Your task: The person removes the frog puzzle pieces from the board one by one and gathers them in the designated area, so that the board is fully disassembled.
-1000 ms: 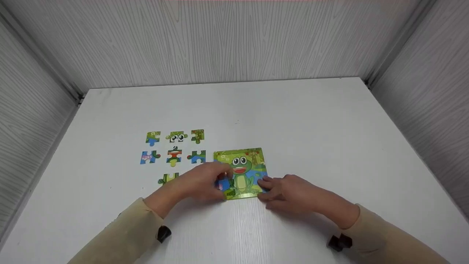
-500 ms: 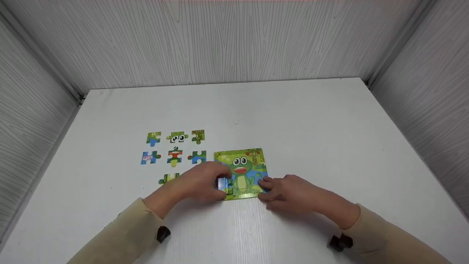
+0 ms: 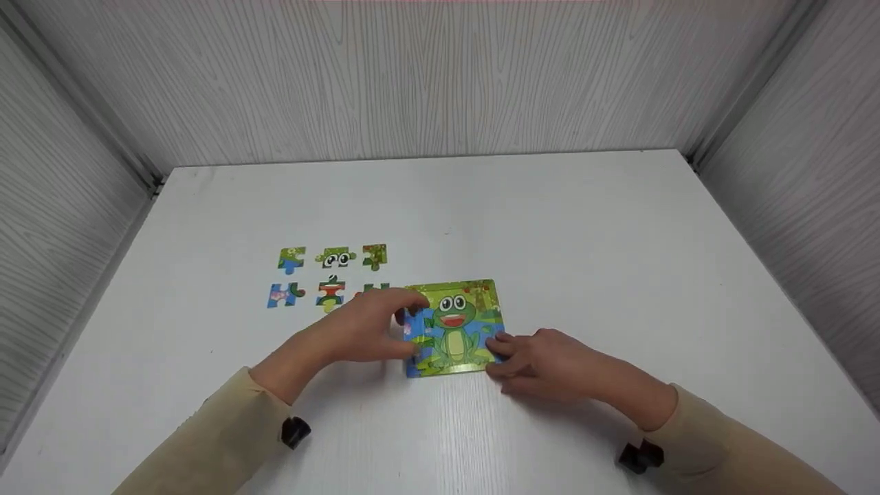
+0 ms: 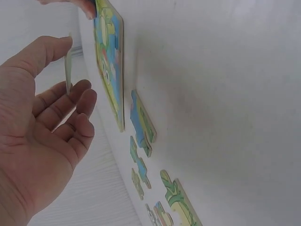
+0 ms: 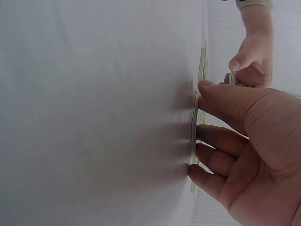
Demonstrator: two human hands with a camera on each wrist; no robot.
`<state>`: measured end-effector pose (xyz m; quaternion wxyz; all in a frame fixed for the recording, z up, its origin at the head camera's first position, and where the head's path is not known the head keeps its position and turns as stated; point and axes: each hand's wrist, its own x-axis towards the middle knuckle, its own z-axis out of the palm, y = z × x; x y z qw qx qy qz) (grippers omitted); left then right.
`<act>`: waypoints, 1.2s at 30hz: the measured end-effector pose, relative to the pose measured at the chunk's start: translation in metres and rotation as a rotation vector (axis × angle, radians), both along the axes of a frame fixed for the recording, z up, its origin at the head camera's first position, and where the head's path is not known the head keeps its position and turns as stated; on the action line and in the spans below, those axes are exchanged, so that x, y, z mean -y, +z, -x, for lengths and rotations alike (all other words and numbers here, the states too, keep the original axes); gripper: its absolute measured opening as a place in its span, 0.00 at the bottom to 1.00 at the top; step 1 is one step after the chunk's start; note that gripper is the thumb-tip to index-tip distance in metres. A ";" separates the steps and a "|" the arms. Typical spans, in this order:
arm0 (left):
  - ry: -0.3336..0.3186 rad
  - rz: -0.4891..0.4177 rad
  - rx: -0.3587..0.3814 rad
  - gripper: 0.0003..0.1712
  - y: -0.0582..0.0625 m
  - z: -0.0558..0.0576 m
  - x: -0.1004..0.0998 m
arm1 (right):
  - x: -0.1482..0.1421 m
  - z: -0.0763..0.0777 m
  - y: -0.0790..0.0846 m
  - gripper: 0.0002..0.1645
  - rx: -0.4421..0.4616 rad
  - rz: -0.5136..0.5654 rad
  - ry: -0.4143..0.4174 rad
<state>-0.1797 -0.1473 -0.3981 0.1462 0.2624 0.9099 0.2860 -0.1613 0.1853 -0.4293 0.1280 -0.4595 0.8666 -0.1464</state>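
Note:
In the head view a frog puzzle board (image 3: 456,340) with a raised border lies on the white table. My left hand (image 3: 361,328), at the board's left side, pinches a thin puzzle piece (image 4: 68,70) between thumb and fingers; the left wrist view shows it edge-on, raised off the table. My right hand (image 3: 543,361) holds the board's lower right corner, thumb and fingertips along its edge. Left of the board lie loose puzzle pieces, among them one with the frog's eyes (image 3: 337,258) and one with its mouth (image 3: 331,292). My left hand covers part of that group.
Other loose pieces include a flower piece (image 3: 282,295) and a green corner piece (image 3: 375,255). A green piece (image 4: 181,207) hidden in the head view shows in the left wrist view. Grey wood-grain panels (image 3: 426,75) enclose the table at the back and sides.
My left hand has lifted away from the board slightly, up and to the left, with the puzzle piece pinched in it. My right hand stays at the board's corner.

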 end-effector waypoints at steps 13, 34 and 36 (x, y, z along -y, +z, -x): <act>0.105 -0.088 -0.040 0.35 0.013 -0.001 0.040 | 0.000 0.000 0.000 0.18 0.009 0.004 0.000; 0.196 -0.119 -0.051 0.32 0.013 -0.007 0.114 | -0.001 0.000 -0.002 0.18 0.022 0.000 -0.019; 0.207 -0.117 -0.040 0.33 0.012 -0.009 0.120 | 0.000 0.000 -0.002 0.18 0.024 -0.005 -0.019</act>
